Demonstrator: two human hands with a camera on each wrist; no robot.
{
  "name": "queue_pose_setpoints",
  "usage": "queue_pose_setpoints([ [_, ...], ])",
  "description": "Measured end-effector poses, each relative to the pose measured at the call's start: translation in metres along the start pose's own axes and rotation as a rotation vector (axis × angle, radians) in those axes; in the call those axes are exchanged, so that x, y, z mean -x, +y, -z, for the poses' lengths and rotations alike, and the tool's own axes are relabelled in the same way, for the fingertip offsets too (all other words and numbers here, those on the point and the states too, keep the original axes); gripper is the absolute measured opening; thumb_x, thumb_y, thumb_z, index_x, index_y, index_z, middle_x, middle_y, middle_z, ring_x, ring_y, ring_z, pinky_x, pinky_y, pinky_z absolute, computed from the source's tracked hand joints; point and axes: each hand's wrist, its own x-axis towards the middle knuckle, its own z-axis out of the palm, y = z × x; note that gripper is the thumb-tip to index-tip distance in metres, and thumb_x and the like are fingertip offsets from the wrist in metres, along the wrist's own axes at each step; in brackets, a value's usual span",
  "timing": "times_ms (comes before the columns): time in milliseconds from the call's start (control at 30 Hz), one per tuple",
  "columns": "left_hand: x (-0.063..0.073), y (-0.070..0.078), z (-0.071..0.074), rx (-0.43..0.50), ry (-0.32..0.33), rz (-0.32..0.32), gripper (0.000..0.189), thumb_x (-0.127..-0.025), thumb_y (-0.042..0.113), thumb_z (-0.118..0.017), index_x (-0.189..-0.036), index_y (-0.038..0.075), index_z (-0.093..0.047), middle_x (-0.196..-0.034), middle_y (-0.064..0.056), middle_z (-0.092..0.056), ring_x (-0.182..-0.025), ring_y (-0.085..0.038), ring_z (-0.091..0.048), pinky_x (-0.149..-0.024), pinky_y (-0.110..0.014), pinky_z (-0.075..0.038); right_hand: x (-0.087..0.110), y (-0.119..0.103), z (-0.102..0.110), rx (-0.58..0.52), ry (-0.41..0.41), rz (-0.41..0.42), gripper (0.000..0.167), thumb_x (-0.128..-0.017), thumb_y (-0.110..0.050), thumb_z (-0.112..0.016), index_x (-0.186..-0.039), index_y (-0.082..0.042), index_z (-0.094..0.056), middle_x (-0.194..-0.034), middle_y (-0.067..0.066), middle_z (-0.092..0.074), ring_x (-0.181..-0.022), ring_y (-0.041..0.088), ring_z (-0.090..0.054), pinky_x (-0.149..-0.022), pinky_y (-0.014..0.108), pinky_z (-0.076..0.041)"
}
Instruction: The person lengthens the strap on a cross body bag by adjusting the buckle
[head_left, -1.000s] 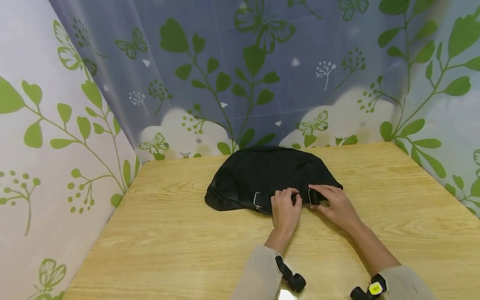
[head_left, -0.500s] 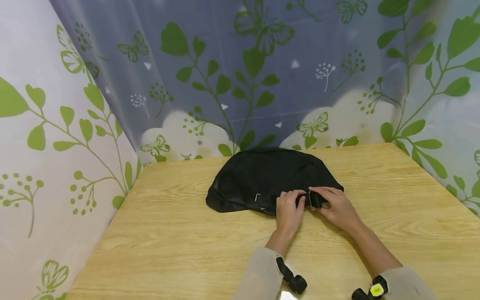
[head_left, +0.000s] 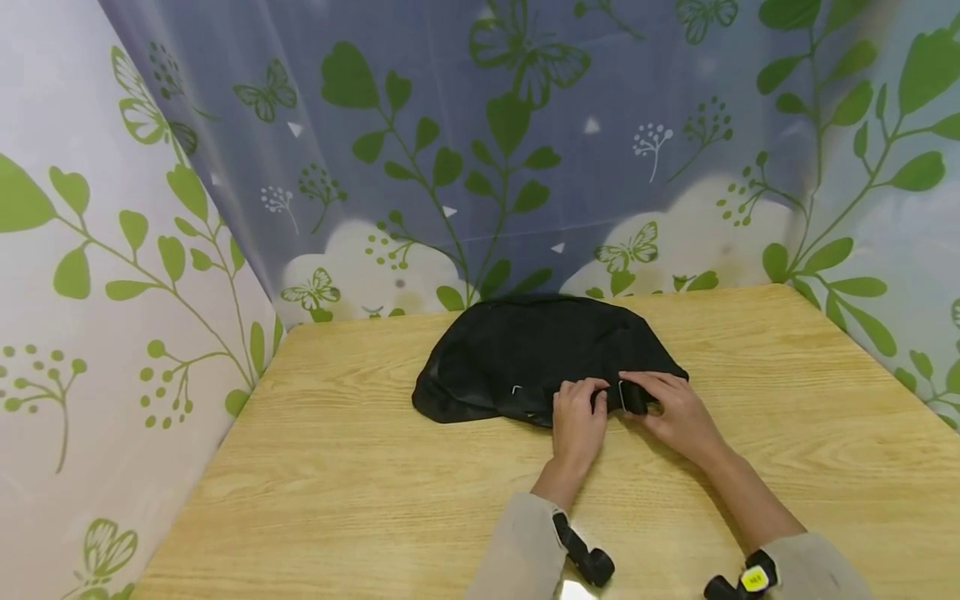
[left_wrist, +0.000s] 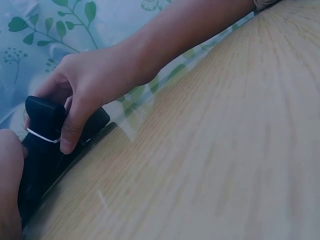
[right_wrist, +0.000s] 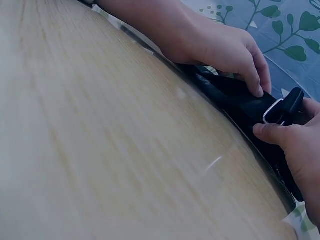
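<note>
A black fabric bag (head_left: 540, 342) lies at the back of the table, its flat side against the patterned curtain. My left hand (head_left: 580, 423) pinches the black strap (right_wrist: 247, 102) at the bag's front edge, thumb and fingertips on it. Just to the right, my right hand (head_left: 675, 417) holds a silver metal buckle (right_wrist: 272, 111) between thumb and fingers, where a loop of black strap (left_wrist: 45, 111) stands up through it. A second metal buckle (head_left: 517, 390) shows left of my left hand, partly covered by black fabric.
The light wood table (head_left: 337, 483) carries the bag near its back edge. Behind it hangs a blue curtain (head_left: 420, 167) printed with leaves and butterflies, and pale patterned sheets (head_left: 135, 333) close off both sides. Black camera bands (head_left: 581, 550) sit on the wrists.
My left hand has shifted slightly right, nearer my right hand. The left buckle shows less than before, now partly tucked under fabric. My right hand keeps its hold on the buckle.
</note>
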Motion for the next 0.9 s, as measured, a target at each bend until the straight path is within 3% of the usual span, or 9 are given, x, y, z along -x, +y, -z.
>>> queue_pose_setpoints([
  [233, -0.0002, -0.0002, 0.0008, 0.029, -0.020, -0.048, 0.009, -0.087, 0.015, -0.064, -0.095, 0.015, -0.069, -0.089, 0.005, -0.065, -0.080, -0.012, -0.052, -0.070, -0.023, -0.039, -0.0001, 0.0004, 0.0000, 0.000, -0.011, 0.006, 0.064, -0.058, -0.009, -0.084, -0.117, -0.004, -0.061, -0.108, 0.011, -0.062, -0.101, 0.030, -0.054, -0.087, 0.047, -0.036],
  [533, 0.0008, 0.0019, 0.0032, -0.090, 0.040, 0.088, 0.004, -0.084, 0.014, -0.063, -0.085, 0.014, -0.067, -0.079, 0.004, -0.062, -0.074, -0.015, -0.051, -0.072, -0.029, -0.039, 0.0004, -0.0010, -0.0006, 0.012, 0.002, -0.022, 0.064, -0.060, -0.006, -0.083, -0.120, -0.007, -0.060, -0.109, 0.011, -0.062, -0.101, 0.030, -0.053, -0.087, 0.048, -0.036],
  [900, 0.0002, 0.0002, 0.0009, 0.008, -0.027, 0.000, 0.007, -0.086, 0.011, -0.063, -0.090, 0.014, -0.069, -0.085, 0.005, -0.064, -0.080, -0.013, -0.052, -0.071, -0.024, -0.039, 0.0006, -0.0001, -0.0003, -0.003, -0.021, -0.016, 0.063, -0.058, -0.009, -0.084, -0.117, -0.006, -0.061, -0.108, 0.010, -0.062, -0.101, 0.030, -0.054, -0.086, 0.048, -0.036],
])
